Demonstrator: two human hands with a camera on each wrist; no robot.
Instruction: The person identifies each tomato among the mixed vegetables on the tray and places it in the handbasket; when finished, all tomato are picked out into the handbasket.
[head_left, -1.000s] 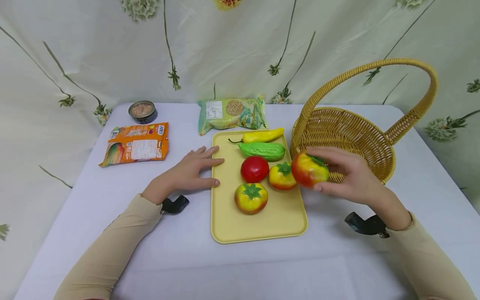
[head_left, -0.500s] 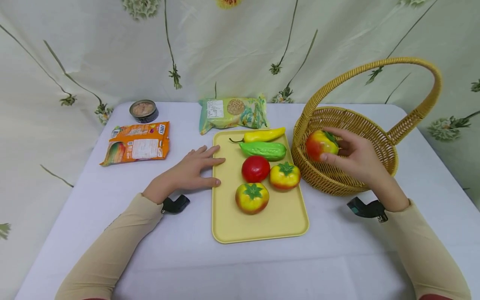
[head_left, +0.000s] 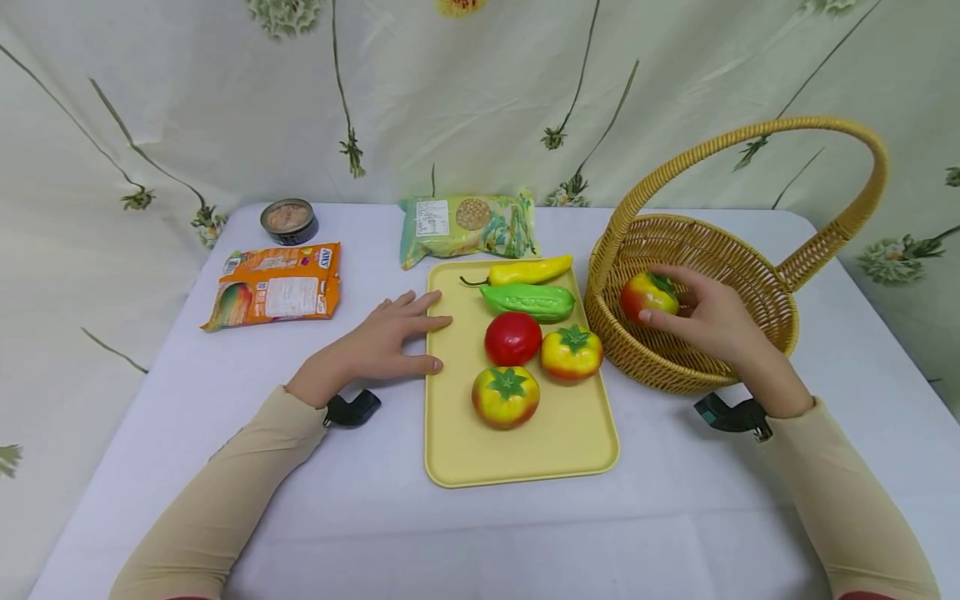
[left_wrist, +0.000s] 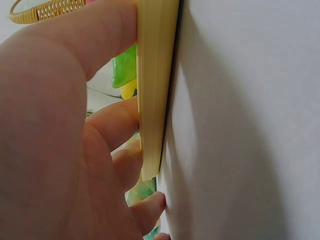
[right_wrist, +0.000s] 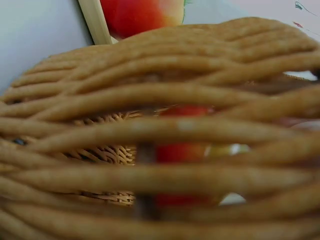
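Note:
My right hand [head_left: 708,321] grips a red-and-yellow toy persimmon [head_left: 647,298] with a green leafy cap. It holds the fruit low inside the wicker basket [head_left: 675,375]. In the right wrist view the basket's woven wall [right_wrist: 160,130] fills the picture, and red shows through its gaps; the hand itself is hidden there. My left hand [head_left: 382,337] lies with fingers spread against the left edge of the yellow tray [head_left: 517,458]. In the left wrist view its thumb and fingertips touch the tray's rim [left_wrist: 155,90]. Two similar persimmons [head_left: 506,398] and a round red fruit [head_left: 513,339] sit on the tray.
A green vegetable [head_left: 528,302] and a yellow pepper [head_left: 528,270] lie at the tray's far end. Behind it lies a green packet [head_left: 472,225]. An orange packet [head_left: 277,286] and an opened can [head_left: 288,221] stand far left. The basket's tall handle [head_left: 787,125] arches overhead.
My right hand has carried the persimmon from above the tray's right edge, over the basket rim, and down inside the basket. The left hand has stayed at the tray.

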